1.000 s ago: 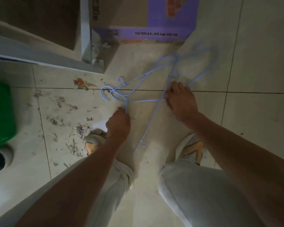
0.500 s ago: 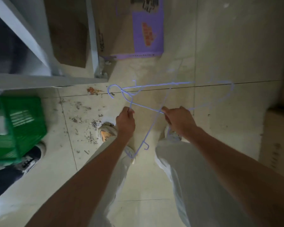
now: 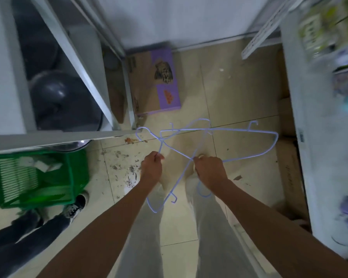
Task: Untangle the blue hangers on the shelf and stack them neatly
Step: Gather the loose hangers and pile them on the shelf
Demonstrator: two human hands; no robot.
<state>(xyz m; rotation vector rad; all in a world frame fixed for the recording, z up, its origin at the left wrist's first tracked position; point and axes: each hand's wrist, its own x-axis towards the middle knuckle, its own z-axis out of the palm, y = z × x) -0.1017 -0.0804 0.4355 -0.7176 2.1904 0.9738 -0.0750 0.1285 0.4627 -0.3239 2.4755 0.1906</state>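
A tangle of thin light-blue wire hangers [image 3: 219, 129] hangs in the air above the tiled floor, held between both hands. My left hand [image 3: 151, 167] is closed on a wire just below a hook that curls up to the left. My right hand [image 3: 209, 171] grips a crossing of wires; one hanger stretches from it far out to the right, another runs down between my legs. How many hangers are in the tangle I cannot tell.
A grey metal shelf [image 3: 72, 135] with dark round objects stands at the left, a green plastic basket [image 3: 38, 177] beneath it. A cardboard box with purple print [image 3: 155, 83] lies ahead. White shelving [image 3: 319, 117] with blurred goods lines the right. Another person's legs [image 3: 28, 233] are at lower left.
The hangers have been lifted off the floor and I have straightened up, so the floor is farther away. Both hands kept their grip and rose with the tangle.
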